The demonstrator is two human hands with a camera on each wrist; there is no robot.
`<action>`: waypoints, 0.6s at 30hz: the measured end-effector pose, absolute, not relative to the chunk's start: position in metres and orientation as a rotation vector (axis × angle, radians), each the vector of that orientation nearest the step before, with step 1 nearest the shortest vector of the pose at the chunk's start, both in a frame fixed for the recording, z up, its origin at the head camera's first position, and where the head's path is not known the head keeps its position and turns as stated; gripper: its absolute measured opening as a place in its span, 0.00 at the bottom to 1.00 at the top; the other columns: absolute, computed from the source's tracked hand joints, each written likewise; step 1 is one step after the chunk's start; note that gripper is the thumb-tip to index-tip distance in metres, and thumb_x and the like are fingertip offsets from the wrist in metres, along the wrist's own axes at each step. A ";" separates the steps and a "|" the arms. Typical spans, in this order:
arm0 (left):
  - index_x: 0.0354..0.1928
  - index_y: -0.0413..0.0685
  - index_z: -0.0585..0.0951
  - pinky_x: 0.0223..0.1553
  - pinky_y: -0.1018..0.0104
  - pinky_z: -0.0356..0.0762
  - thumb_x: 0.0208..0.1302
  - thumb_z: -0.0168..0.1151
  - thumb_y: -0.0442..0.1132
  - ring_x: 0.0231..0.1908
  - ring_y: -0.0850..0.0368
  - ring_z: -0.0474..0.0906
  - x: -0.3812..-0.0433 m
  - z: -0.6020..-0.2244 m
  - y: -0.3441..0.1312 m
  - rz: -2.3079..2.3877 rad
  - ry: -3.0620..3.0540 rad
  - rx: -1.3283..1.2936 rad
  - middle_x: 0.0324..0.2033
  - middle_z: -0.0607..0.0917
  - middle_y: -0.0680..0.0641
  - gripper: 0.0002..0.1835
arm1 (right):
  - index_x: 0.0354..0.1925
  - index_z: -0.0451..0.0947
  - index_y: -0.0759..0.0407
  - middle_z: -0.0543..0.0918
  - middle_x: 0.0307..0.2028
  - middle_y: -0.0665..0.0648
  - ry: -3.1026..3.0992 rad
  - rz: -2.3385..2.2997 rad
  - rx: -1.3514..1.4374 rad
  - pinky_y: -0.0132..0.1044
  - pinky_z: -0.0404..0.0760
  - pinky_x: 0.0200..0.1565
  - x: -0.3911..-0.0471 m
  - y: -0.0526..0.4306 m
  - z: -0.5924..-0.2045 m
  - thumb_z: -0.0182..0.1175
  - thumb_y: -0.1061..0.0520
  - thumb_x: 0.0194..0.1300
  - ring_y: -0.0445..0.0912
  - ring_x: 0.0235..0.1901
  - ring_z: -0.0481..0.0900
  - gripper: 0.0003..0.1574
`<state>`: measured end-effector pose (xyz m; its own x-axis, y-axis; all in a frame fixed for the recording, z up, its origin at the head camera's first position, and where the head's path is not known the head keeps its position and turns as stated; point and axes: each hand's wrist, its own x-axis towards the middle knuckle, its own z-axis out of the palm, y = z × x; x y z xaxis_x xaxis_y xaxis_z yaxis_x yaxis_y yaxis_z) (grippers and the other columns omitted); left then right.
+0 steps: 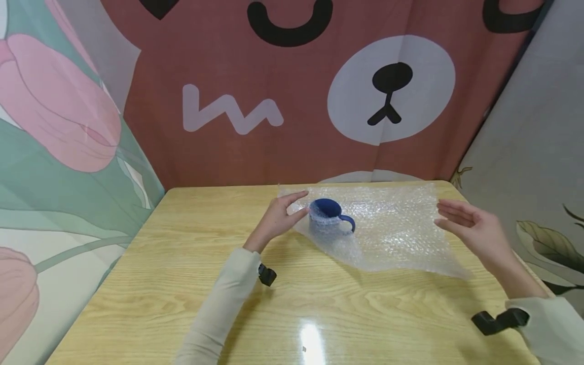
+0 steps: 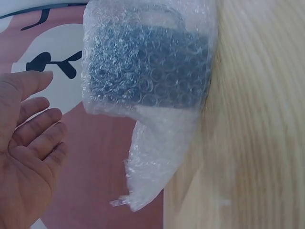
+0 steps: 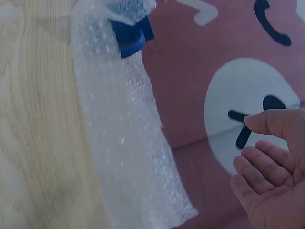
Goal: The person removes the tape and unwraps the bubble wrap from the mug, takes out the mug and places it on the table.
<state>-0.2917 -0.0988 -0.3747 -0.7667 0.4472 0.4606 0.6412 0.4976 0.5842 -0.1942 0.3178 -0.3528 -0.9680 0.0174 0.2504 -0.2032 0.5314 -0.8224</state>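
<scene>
A blue mug (image 1: 326, 207) stands on a sheet of bubble wrap (image 1: 397, 228), its handle (image 1: 349, 222) pointing right. Part of the wrap is folded up around the mug's left and front sides; the left wrist view shows the mug's blue wall (image 2: 157, 71) through the bubbles. Just left of the mug is my left hand (image 1: 280, 215), its fingers extended and thumb spread, holding nothing. My right hand (image 1: 479, 228) hovers by the sheet's right edge with fingers nearly straight. In the right wrist view that hand (image 3: 274, 167) is apart from the wrap.
The sheet lies toward the back of a wooden table (image 1: 182, 284). Behind the table hangs a reddish-brown cloth (image 1: 228, 157) printed with a bear face. Patterned cloths (image 1: 68, 203) flank both sides. Black wrist cameras (image 1: 267, 275) sit at both cuffs.
</scene>
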 end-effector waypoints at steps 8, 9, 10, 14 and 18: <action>0.64 0.40 0.74 0.61 0.54 0.68 0.66 0.64 0.38 0.61 0.47 0.71 -0.292 -0.368 -0.101 -0.984 -2.491 -1.015 0.59 0.77 0.41 0.25 | 0.65 0.70 0.63 0.76 0.58 0.67 -2.503 1.228 0.283 0.16 0.70 0.45 -0.197 0.282 -0.336 0.66 0.51 0.64 0.23 0.47 0.72 0.35; 0.64 0.40 0.74 0.60 0.54 0.68 0.66 0.64 0.38 0.60 0.47 0.71 -0.292 -0.368 -0.102 -0.977 -2.492 -1.020 0.59 0.77 0.41 0.25 | 0.65 0.71 0.62 0.76 0.58 0.66 -2.499 1.214 0.293 0.15 0.70 0.46 -0.198 0.278 -0.336 0.66 0.51 0.64 0.24 0.48 0.72 0.34; 0.64 0.40 0.74 0.60 0.54 0.68 0.66 0.64 0.38 0.60 0.46 0.71 -0.292 -0.367 -0.102 -0.970 -2.491 -1.025 0.59 0.77 0.41 0.25 | 0.64 0.71 0.62 0.77 0.58 0.65 -2.494 1.197 0.309 0.15 0.70 0.46 -0.198 0.274 -0.335 0.67 0.52 0.64 0.28 0.50 0.74 0.34; 0.64 0.39 0.74 0.60 0.54 0.68 0.66 0.63 0.37 0.60 0.47 0.71 -0.294 -0.367 -0.103 -0.926 -2.484 -1.059 0.60 0.77 0.41 0.25 | 0.63 0.73 0.63 0.79 0.55 0.65 -2.471 1.106 0.369 0.14 0.68 0.46 -0.200 0.259 -0.333 0.68 0.54 0.63 0.47 0.54 0.78 0.33; 0.62 0.37 0.75 0.60 0.54 0.68 0.66 0.63 0.34 0.60 0.46 0.72 -0.295 -0.365 -0.103 -0.875 -2.467 -1.098 0.59 0.77 0.40 0.23 | 0.60 0.75 0.66 0.80 0.52 0.67 -2.432 1.035 0.435 0.15 0.70 0.46 -0.202 0.246 -0.333 0.68 0.58 0.61 0.60 0.51 0.79 0.31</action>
<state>-0.2950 -0.1025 -0.3651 -0.6622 0.5650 0.4922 0.7488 0.5220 0.4083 -0.2021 0.2464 -0.3326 -0.8450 -0.1067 0.5240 -0.4516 0.6671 -0.5925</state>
